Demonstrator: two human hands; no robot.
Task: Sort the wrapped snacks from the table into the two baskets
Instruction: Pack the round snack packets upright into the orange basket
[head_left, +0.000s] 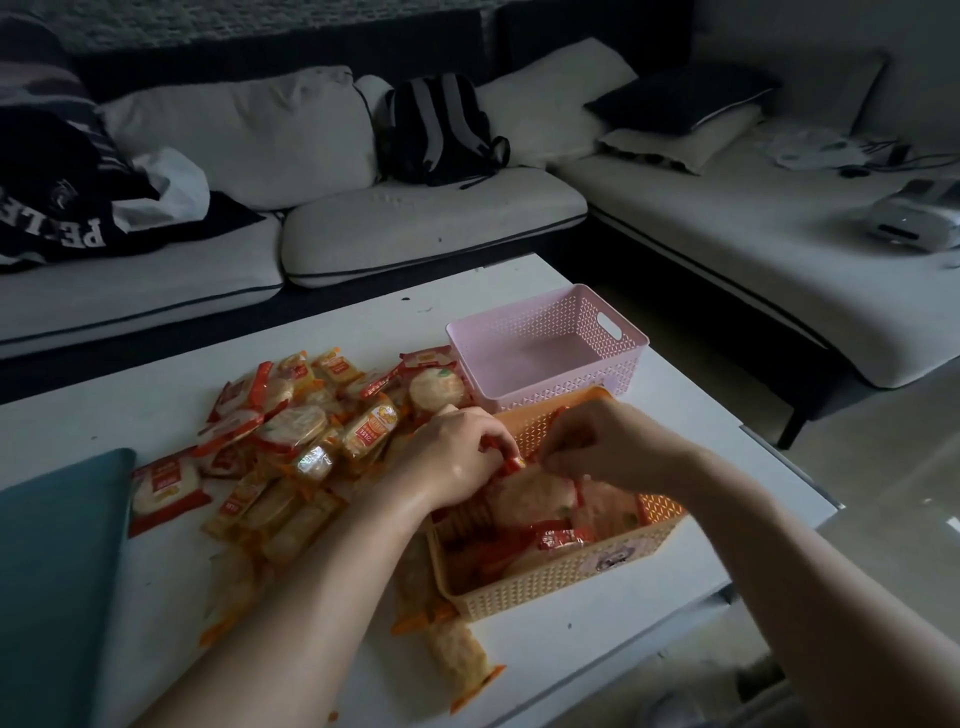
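Behind, sofa (415, 218) with cushions and a backpack (441, 130). In front, white table (156, 410) with loose snacks (291, 447) heaped mid-table. At near right edge, orange basket (561, 577), partly filled with red-wrapped snacks; just behind it, pink basket (545, 343). Over the orange basket, left grip (457, 457) and right grip (618, 447) - fingers curled, both pinching one red-edged pack (524, 493).

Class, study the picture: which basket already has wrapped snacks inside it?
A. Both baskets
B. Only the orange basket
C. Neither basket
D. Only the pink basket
B: red-wrapped snacks lie in the orange basket, while the pink basket behind it shows only its bare floor.
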